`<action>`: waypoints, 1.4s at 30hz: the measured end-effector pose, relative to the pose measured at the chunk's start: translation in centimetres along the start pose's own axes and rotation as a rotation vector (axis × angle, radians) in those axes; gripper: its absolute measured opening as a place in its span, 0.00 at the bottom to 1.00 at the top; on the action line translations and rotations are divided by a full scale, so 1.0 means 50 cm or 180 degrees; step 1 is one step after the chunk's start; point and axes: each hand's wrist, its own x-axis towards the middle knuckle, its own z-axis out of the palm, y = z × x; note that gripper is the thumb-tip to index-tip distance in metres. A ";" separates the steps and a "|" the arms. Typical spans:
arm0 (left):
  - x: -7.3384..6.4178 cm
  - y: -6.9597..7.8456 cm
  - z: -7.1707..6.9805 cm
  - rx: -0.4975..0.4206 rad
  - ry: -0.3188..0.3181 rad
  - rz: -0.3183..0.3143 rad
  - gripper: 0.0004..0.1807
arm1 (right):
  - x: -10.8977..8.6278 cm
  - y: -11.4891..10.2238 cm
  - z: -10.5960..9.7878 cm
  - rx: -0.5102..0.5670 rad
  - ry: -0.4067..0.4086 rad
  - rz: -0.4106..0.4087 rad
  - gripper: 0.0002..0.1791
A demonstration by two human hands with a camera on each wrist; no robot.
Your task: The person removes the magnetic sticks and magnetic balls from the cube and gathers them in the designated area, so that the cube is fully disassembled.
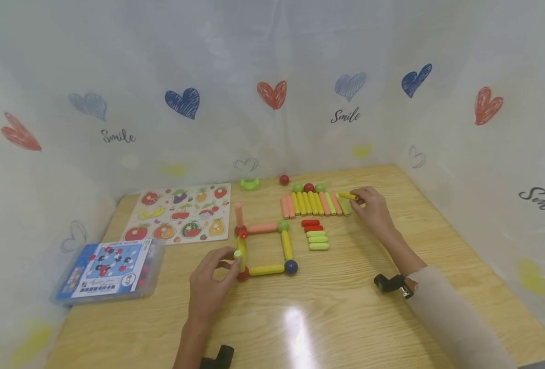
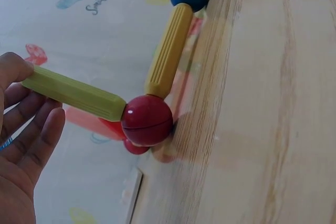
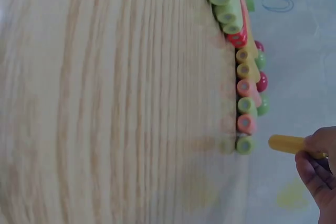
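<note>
In the head view, my left hand (image 1: 211, 279) pinches the upper end of a yellow-green rod (image 2: 73, 94). The rod's lower end meets a red ball (image 2: 147, 120) at the near left corner of a four-sided frame lying on the table. That frame joins rods such as a yellow rod (image 1: 266, 269) and a pink rod (image 1: 262, 228) with a blue ball (image 1: 290, 266), a green ball (image 1: 283, 226) and red balls. Another pink rod (image 1: 239, 212) stands upright at its far left corner. Over at the right, my right hand (image 1: 370, 209) pinches a yellow rod (image 3: 287, 144) above the row's end.
A row of rods (image 1: 314, 204) lies at the back, with red and green balls behind it. Short red rods (image 1: 311, 226) and short yellow-green rods (image 1: 318, 240) lie nearer. At left are a fruit picture board (image 1: 217, 225) and a plastic box (image 1: 110, 269); a green piece (image 1: 249, 185) sits behind.
</note>
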 end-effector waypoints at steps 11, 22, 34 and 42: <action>-0.004 -0.003 0.000 -0.0026 -0.0013 -0.0092 0.14 | -0.018 0.046 0.007 0.0001 -0.0817 0.0782 0.18; 0.001 -0.005 0.001 0.0068 0.0018 0.0007 0.17 | -0.019 -0.041 0.016 0.0055 -0.0818 0.0360 0.15; -0.001 -0.007 0.001 -0.0014 0.0009 -0.0004 0.15 | -0.010 -0.294 0.149 0.0675 -0.1027 -0.1139 0.14; -0.001 -0.007 0.003 -0.0040 0.0013 0.0058 0.16 | -0.004 -0.372 0.243 0.0693 -0.1174 -0.1451 0.19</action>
